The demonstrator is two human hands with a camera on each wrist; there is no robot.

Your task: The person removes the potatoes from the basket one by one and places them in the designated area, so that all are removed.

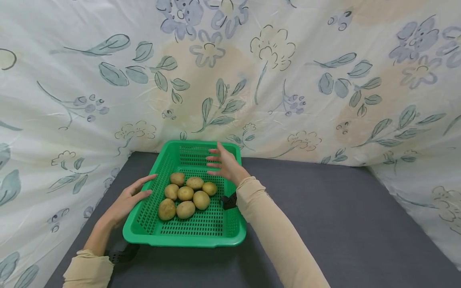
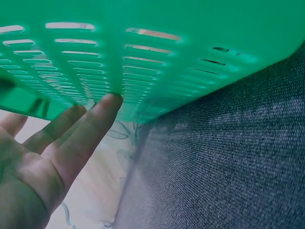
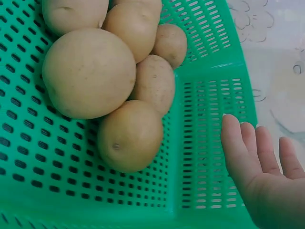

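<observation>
A green perforated basket (image 1: pixel 183 241) stands on the dark table, with several potatoes (image 1: pixel 185 193) grouped in its left and middle part. My left hand (image 1: pixel 124 204) is at the basket's left rim, its fingers extended; in the left wrist view the fingertips (image 2: pixel 112 99) are against or close to the slotted outer wall (image 2: pixel 157 62). Above the basket's right side is my right hand (image 1: pixel 227 163), fingers spread and holding nothing. The right wrist view has this hand (image 3: pixel 262 176) to the right of a potato (image 3: pixel 130 136), apart from it.
Grey-black cloth (image 1: pixel 317 208) covers the table, stretching to the right of the basket. A floral curtain (image 1: pixel 273 80) hangs behind the table and along both sides. Dark wrist straps (image 1: pixel 229 201) show at both wrists.
</observation>
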